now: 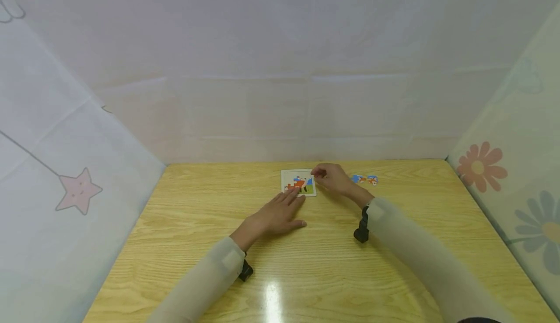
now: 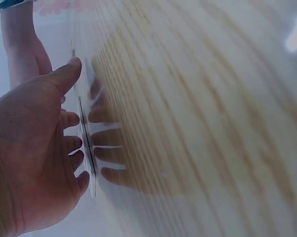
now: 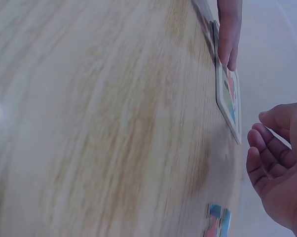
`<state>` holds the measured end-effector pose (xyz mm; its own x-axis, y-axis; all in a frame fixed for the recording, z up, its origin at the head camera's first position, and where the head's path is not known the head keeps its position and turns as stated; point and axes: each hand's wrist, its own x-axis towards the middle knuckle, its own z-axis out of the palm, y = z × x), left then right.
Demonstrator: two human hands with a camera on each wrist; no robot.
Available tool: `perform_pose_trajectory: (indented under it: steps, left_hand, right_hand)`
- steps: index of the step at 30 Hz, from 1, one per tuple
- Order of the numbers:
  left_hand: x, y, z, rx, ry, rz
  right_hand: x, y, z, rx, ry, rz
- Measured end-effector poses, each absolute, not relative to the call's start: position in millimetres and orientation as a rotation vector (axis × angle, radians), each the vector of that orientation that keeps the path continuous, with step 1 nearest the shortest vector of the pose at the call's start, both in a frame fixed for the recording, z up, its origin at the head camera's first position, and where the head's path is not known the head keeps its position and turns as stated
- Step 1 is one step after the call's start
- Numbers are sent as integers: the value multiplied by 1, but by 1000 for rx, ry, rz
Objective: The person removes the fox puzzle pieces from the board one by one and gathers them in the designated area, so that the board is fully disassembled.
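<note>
A small square jigsaw puzzle (image 1: 310, 191) with a pale frame lies at the back of the table, its coloured picture partly filled in. My left hand (image 1: 280, 213) reaches over its lower left part, fingers stretched out, fingertips on the board and hiding some of it. Above the board's right edge is my right hand (image 1: 333, 178), fingers loosely bent. In the right wrist view, a gap shows between the thumb and fingers of this hand (image 3: 281, 158), and no piece is visible there. The puzzle's edge (image 2: 88, 148) appears side-on under the left fingertips in the left wrist view.
Two blue, red and white puzzle pieces or clusters, one left (image 1: 358, 179) and one right (image 1: 373, 180), lie on the wooden table (image 1: 197, 206) right of the board. A pale cloth wall (image 1: 245, 118) stands behind the table, with printed cloths at both sides.
</note>
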<state>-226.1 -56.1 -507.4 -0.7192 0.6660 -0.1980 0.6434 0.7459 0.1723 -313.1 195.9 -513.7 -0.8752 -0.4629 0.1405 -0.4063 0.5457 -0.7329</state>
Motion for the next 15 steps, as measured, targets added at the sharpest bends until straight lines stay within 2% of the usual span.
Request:
perform_pose_trajectory:
  steps: [15]
  left_hand:
    - [-231,-50,-512,1045,2714,67]
  right_hand:
    - [-330,171,-517,-802,2688,-1203]
